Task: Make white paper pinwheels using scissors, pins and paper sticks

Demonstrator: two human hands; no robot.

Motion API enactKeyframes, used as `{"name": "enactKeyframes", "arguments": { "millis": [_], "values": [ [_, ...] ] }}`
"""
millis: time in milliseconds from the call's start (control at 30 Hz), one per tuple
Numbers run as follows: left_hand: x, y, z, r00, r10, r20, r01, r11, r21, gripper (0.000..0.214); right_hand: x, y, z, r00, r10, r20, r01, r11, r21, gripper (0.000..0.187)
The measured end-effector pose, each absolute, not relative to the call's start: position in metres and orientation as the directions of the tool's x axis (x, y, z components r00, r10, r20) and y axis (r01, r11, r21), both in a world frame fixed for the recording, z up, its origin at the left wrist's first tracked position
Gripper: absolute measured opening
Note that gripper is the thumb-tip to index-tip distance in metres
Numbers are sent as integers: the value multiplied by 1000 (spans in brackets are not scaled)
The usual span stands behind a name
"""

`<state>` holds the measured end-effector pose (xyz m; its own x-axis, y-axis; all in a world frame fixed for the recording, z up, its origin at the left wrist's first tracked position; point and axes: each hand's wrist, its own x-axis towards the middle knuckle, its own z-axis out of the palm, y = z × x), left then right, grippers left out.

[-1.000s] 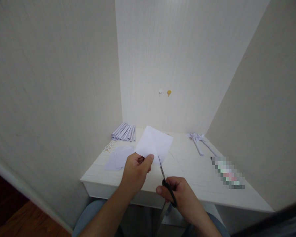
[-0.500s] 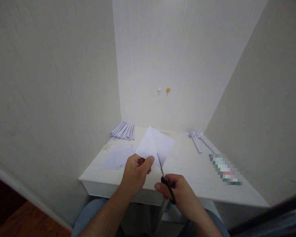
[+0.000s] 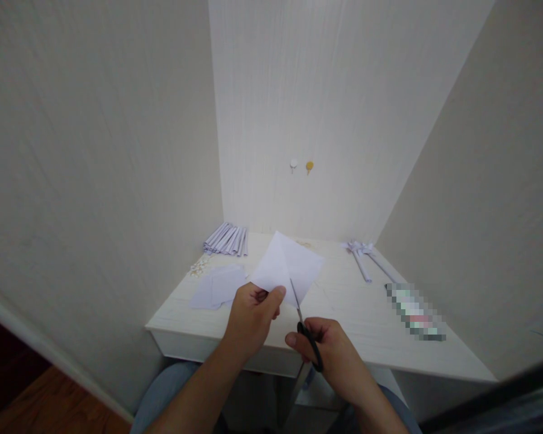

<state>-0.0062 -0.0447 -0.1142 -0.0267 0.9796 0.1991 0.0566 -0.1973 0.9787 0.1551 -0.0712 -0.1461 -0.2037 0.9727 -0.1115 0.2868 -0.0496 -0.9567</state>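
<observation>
My left hand (image 3: 253,313) pinches the lower left edge of a white sheet of paper (image 3: 283,262), thumb on top. A crease runs down the sheet from its top corner, and it is held up above the desk. My right hand (image 3: 328,346) is closed around the black handles of a pair of scissors (image 3: 310,346). The blades point up and away from me and lie at the paper's lower part, along the crease line. Whether the blades are fully together is hard to make out.
Several rolled paper tubes (image 3: 226,239) lie at the desk's back left, with small scraps (image 3: 200,265) and flat paper sheets (image 3: 221,286) nearer. Two more tubes (image 3: 362,265) and a pixelated flat object (image 3: 414,313) are on the right. Walls enclose the white desk (image 3: 353,322).
Very little differs. The whole view has shifted slightly, and the paper, scissors and both hands appear a few pixels further right, in the same arrangement.
</observation>
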Motion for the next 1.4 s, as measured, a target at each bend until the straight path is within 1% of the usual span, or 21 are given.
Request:
{"name": "enactKeyframes", "arguments": {
  "millis": [200, 433, 633, 1200, 1400],
  "values": [
    [-6, -44, -112, -24, 979, 200, 46, -199, 979, 41, 156, -71, -146, -189, 976, -110, 297, -50, -954, 53],
    [-6, -41, -115, -10, 981, 196, 44, -195, 980, 41, 156, -68, -148, -198, 975, -101, 316, -34, -948, 46],
    [-6, -41, -117, 1, 982, 190, 53, -190, 980, 40, 156, -68, -148, -185, 978, -94, 311, -32, -950, 50],
    [-6, -42, -116, 13, 981, 195, 29, -195, 980, 39, 157, -68, -150, -167, 980, -104, 313, -48, -949, 52],
    [-6, -41, -117, 17, 981, 195, 39, -195, 980, 40, 157, -67, -153, -189, 977, -94, 300, -33, -953, 48]
  ]
}}
